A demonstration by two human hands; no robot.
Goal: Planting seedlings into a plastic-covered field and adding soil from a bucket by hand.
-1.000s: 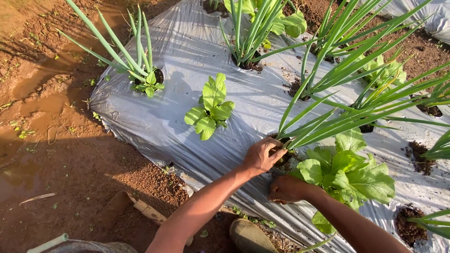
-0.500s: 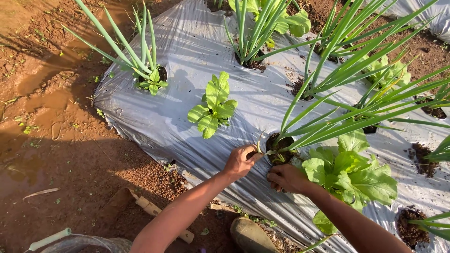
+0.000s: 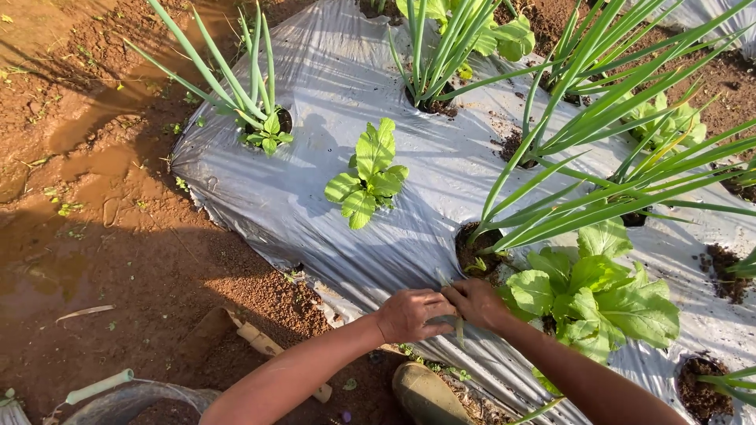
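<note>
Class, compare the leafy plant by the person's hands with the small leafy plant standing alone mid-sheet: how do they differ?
The leafy plant by the hands is larger and fuller; the small leafy plant has few leaves. The first crowds onion stalks; the second stands apart. Both grow through the silver plastic sheet.

A small leafy seedling (image 3: 368, 175) grew through the silver plastic mulch (image 3: 331, 86) near the centre, with a spring onion clump (image 3: 252, 94) at its ten o'clock. Wet red soil (image 3: 87, 197) lay at nine o'clock, and a boot toe (image 3: 425, 393) and a bucket rim (image 3: 134, 397) sat toward six and seven o'clock.
</note>
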